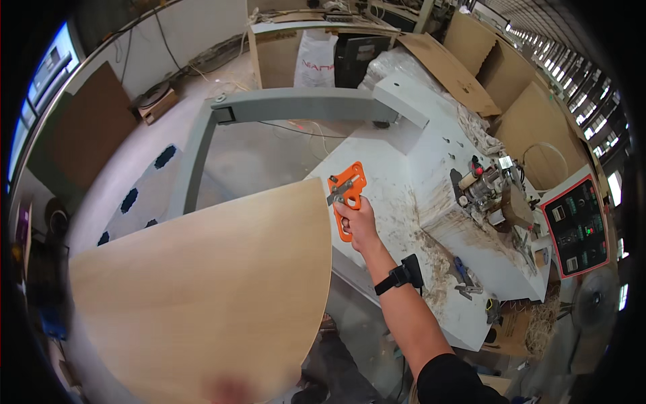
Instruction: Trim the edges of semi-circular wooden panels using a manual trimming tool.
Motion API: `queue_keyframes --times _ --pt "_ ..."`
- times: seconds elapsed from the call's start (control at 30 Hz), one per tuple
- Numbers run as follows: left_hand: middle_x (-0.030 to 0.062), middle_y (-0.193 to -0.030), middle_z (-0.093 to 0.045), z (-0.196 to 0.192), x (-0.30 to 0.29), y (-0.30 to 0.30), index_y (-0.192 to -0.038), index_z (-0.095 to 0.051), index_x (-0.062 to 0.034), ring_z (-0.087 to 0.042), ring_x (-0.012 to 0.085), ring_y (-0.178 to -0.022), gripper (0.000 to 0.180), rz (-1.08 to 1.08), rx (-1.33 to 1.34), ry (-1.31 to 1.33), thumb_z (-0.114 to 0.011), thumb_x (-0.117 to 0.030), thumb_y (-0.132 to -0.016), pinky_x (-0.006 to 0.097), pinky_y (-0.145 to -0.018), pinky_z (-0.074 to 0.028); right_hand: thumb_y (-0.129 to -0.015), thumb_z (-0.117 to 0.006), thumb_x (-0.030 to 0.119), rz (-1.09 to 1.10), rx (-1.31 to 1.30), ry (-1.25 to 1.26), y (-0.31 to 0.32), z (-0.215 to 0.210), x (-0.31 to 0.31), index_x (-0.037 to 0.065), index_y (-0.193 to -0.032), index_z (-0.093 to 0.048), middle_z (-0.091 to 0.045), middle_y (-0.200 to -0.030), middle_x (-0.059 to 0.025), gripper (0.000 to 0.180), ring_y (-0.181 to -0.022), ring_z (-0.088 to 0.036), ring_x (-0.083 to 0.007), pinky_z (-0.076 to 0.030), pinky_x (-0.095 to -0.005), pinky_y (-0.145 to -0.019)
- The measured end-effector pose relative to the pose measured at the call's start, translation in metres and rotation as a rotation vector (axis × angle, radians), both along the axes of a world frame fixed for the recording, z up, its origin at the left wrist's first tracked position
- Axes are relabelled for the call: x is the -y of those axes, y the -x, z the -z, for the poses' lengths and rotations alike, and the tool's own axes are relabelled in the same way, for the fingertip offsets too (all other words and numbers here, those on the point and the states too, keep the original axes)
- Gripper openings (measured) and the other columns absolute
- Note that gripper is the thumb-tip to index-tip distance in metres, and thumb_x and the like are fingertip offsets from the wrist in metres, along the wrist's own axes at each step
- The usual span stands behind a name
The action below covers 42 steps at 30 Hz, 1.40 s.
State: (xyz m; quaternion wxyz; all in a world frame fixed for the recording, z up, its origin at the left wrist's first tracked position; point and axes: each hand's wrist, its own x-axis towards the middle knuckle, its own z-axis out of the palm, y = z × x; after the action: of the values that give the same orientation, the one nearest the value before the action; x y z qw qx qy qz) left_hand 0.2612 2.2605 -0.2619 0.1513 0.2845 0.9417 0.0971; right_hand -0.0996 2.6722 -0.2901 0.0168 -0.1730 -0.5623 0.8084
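Observation:
My right hand (359, 223) is closed round the handle of an orange hand-held edge trimmer (356, 176) with metal parts on it. The trimmer sits at the far right corner of a large light-wood panel (208, 283), where its straight edge meets the curved one. That panel fills the lower left, with its curved side toward me. At the bottom, my left hand (230, 389) appears only as a blurred patch at the panel's near part; its fingers are smeared. A black band with a small device (402, 273) is strapped to my right wrist.
To the right stands a white machine (444, 195) littered with shavings, with a motor assembly (486, 188) and a control panel (577, 225). Pliers (464, 273) lie on its bed. A grey frame (303, 106) spans beyond the wood panel. Cardboard sheets (451, 71) lean behind.

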Motion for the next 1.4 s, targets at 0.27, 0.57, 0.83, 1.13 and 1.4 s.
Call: queue_keyframes --times 0.27,0.57,0.83,1.13,1.4 --pt "0.0174 -0.141 -0.049 0.007 0.009 -0.001 -0.133 -0.057 -0.0128 -0.035 0.0396 -0.138 0.061 0.041 0.051 0.017 -0.053 -0.050 -0.085 0.064 -0.115 -0.011 -0.082 -0.072 0.011 0.004 0.011 0.016 0.038 0.019 -0.013 0.007 -0.101 -0.050 -0.057 -0.080 -0.0006 0.030 -0.052 -0.040 -0.0028 -0.031 -0.0187 -0.043" --pt "0.0180 -0.134 -0.054 0.007 0.009 0.000 -0.128 -0.060 -0.0124 -0.041 0.0406 -0.132 0.058 0.022 0.043 -0.023 -0.058 -0.048 -0.082 0.065 -0.114 -0.015 -0.081 -0.071 0.009 0.024 0.034 -0.067 0.067 0.013 -0.005 0.004 -0.106 -0.050 -0.056 -0.082 -0.0007 0.033 -0.054 -0.041 -0.0039 -0.032 -0.0199 -0.045" --pt "0.0173 -0.131 -0.056 0.014 0.017 -0.007 -0.126 -0.062 -0.0126 -0.044 0.0407 -0.129 0.057 0.033 0.017 -0.036 -0.060 -0.048 -0.081 0.065 -0.113 -0.018 -0.085 -0.071 0.013 -0.024 0.049 -0.053 0.071 0.017 -0.006 0.007 -0.104 -0.051 -0.057 -0.079 0.0018 0.029 -0.052 -0.041 -0.0031 -0.032 -0.0185 -0.043" --pt "0.0170 -0.135 -0.054 0.016 0.016 -0.008 -0.127 -0.062 -0.0116 -0.038 0.0401 -0.136 0.055 0.036 -0.015 -0.074 -0.057 -0.049 -0.086 0.065 -0.113 -0.017 -0.087 -0.067 0.014 -0.022 0.022 -0.096 0.064 0.023 -0.005 0.004 -0.111 -0.047 -0.053 -0.083 -0.0001 0.033 -0.054 -0.039 -0.0035 -0.032 -0.0204 -0.045" --pt "0.0198 -0.138 -0.051 0.011 -0.004 0.009 -0.131 -0.058 -0.0089 -0.037 0.0418 -0.136 0.057 -0.003 -0.008 -0.062 -0.057 -0.047 -0.088 0.065 -0.113 -0.017 -0.089 -0.066 0.015 -0.047 0.054 -0.065 0.042 0.021 0.013 0.004 -0.113 -0.045 -0.053 -0.082 -0.0001 0.034 -0.054 -0.038 -0.0027 -0.030 -0.0202 -0.045"
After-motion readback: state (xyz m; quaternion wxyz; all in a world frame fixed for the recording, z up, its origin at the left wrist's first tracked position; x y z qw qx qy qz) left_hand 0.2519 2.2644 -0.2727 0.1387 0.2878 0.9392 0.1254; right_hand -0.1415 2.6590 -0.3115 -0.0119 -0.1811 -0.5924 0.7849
